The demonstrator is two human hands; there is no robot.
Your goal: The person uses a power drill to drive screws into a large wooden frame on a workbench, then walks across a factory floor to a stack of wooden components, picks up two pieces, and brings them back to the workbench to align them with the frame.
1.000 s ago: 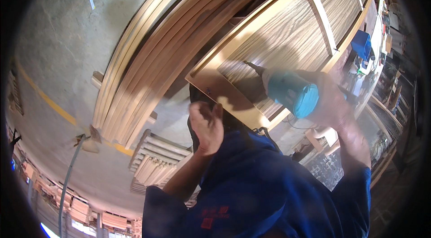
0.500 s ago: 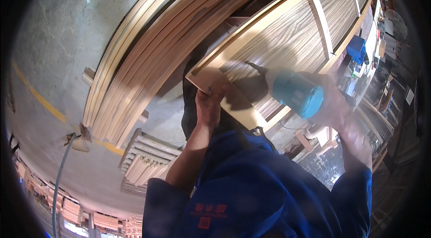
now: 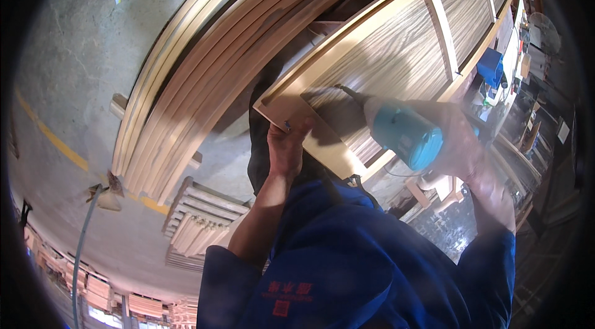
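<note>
Floor (image 3: 68,62) beyond edges of framed panel (image 3: 393,50)

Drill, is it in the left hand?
No, the right hand holds the drill, while the left hand grips the frame.

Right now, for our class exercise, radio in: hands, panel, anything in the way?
Left hand gripping near end of panel. Right hand holding drill. Bit over panel, contact unclear. Drill hides part of panel from view.

power drill (image 3: 407,137) in right fingers (image 3: 447,115): teal | wooden frame (image 3: 348,164) at left fingers (image 3: 279,135): tan | panel (image 3: 384,50) beyond them: brown, wavy grain | shirt (image 3: 353,254) behind: blue, red print
</note>
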